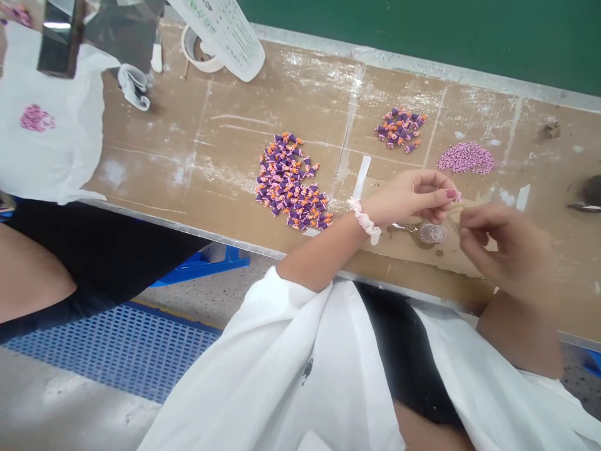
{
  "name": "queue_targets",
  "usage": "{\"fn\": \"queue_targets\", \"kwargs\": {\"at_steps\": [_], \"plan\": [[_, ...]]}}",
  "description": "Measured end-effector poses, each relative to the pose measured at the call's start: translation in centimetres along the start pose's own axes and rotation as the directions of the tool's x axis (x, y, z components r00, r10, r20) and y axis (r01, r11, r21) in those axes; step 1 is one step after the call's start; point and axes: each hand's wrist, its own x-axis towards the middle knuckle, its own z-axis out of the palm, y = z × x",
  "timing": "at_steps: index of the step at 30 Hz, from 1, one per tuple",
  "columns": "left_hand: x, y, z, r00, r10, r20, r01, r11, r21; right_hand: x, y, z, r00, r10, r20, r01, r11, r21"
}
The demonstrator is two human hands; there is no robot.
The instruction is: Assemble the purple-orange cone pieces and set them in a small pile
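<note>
My left hand [413, 197], with a white scrunchie on its wrist, is pinched shut on a tiny pink piece at its fingertips. My right hand [502, 244] hovers just to the right of it with its fingers curled together in a pinch; what they hold is too small to make out. Between and below the hands a small clear glittery jar [432, 233] rests on the brown worktable [197, 163]. A large heap of purple-and-orange pieces [291, 185] lies to the left, a smaller heap of the same pieces [400, 128] sits behind, and a pile of pink beads [466, 158] lies at the back right.
A roll of tape [200, 53] and a white printed sheet [225, 34] lie at the table's far edge. Another person sits at the left in a white shirt [47, 138]. Blue plastic crates [117, 344] stand on the floor. A dark tool [585, 207] lies at the right.
</note>
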Motion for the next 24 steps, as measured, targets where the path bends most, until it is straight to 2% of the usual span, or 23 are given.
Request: {"fn": "queue_targets", "kwargs": {"at_steps": [1,3,4,6,12,16,20,24], "plan": [[-0.1,0.0,0.1,0.999,-0.029,0.027,0.03,0.999,-0.04,0.0,-0.1,0.1,0.992,-0.008,-0.126,0.015,0.998,0.056],[-0.3,-0.1,0.4,0.993,-0.086,0.083,0.094,0.99,-0.102,0.2,-0.3,0.4,0.941,-0.018,-0.339,0.064,0.99,0.126],[-0.4,-0.1,0.6,0.987,-0.114,0.111,0.127,0.985,-0.118,0.3,-0.4,0.7,0.915,-0.022,-0.404,0.083,0.987,0.135],[-0.5,-0.2,1.0,0.974,-0.163,0.16,0.185,0.973,-0.135,0.4,-0.4,1.1,0.887,-0.042,-0.46,0.11,0.986,0.122],[-0.5,-0.4,1.4,0.951,-0.224,0.212,0.263,0.949,-0.173,0.1,-0.3,1.1,0.902,-0.064,-0.428,0.112,0.99,0.088],[-0.5,-0.5,1.3,0.952,-0.221,0.214,0.266,0.939,-0.217,-0.1,-0.5,0.9,0.923,-0.013,-0.386,0.07,0.988,0.136],[-0.5,-0.4,1.3,0.952,-0.223,0.207,0.266,0.942,-0.207,-0.1,-0.8,0.9,0.936,-0.03,-0.352,0.084,0.987,0.14],[-0.6,-0.1,1.3,0.96,-0.223,0.171,0.255,0.947,-0.196,-0.2,-1.1,0.9,0.949,-0.004,-0.317,0.047,0.991,0.129]]}}
